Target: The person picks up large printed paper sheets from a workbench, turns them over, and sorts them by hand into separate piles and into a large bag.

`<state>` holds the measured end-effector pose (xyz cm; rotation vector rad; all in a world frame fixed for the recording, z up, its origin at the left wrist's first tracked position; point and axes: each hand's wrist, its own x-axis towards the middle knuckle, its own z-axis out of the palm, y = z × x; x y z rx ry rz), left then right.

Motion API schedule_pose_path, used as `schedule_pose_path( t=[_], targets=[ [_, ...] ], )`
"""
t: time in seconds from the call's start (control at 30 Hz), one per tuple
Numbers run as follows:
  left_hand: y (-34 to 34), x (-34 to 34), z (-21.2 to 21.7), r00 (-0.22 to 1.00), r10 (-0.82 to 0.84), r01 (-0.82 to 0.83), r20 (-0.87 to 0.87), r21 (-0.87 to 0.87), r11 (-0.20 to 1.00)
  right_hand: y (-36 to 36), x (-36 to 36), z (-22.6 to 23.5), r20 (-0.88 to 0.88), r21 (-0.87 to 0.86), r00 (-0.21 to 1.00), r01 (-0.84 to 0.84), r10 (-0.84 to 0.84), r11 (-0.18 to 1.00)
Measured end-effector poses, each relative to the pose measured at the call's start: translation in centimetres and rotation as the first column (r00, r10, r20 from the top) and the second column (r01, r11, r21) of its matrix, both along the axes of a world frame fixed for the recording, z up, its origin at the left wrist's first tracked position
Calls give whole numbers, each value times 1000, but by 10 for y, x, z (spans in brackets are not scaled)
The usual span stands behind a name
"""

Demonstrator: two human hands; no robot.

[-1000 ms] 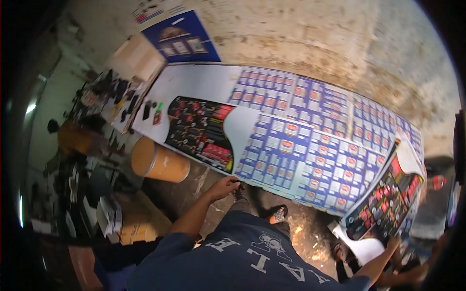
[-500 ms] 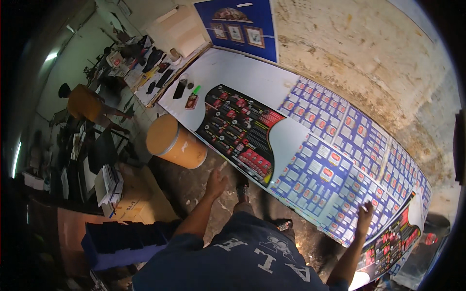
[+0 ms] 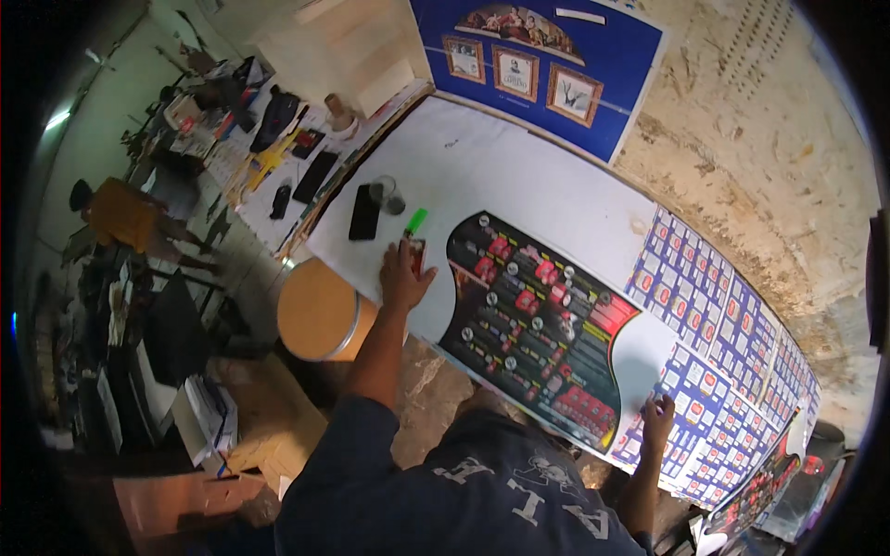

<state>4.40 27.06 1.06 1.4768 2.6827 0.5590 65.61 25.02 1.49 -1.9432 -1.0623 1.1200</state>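
My left hand [image 3: 402,280] reaches over a small red-and-dark pack [image 3: 417,252] on the white table; its fingers are stretched out and the thumb is apart, so the hand looks open. Just beyond the pack lies a bright green object [image 3: 417,221]. My right hand [image 3: 658,422] hovers at the printed blue sheets [image 3: 700,394], with loosely bent fingers and nothing visible in them. Between my hands lies a black printed sheet [image 3: 528,324] with curved ends and red pictures.
A black phone [image 3: 364,212] and a clear cup [image 3: 382,191] stand left on the white table [image 3: 519,171]. Below its edge is an orange-brown drum [image 3: 320,310]. A cardboard box [image 3: 264,408] holds papers. A person [image 3: 125,215] bends at the far left.
My left hand has moved forward from above the floor to the small pack on the table. My right hand has shifted left along the sheets. My view has turned left and nearer the table.
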Motion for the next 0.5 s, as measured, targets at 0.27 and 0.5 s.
schedule_pose_path(
  t=[0.27, 0.5],
  targets=[
    [127, -34, -28, 973, -213, 224, -89, 147, 963, 8, -40, -2, 499, -22, 865, 84, -62, 996],
    [241, -65, -11, 976, -164, 159, -142, -45, 986, 31, -47, -9, 436, -173, 863, 360, -256, 917]
  ],
)
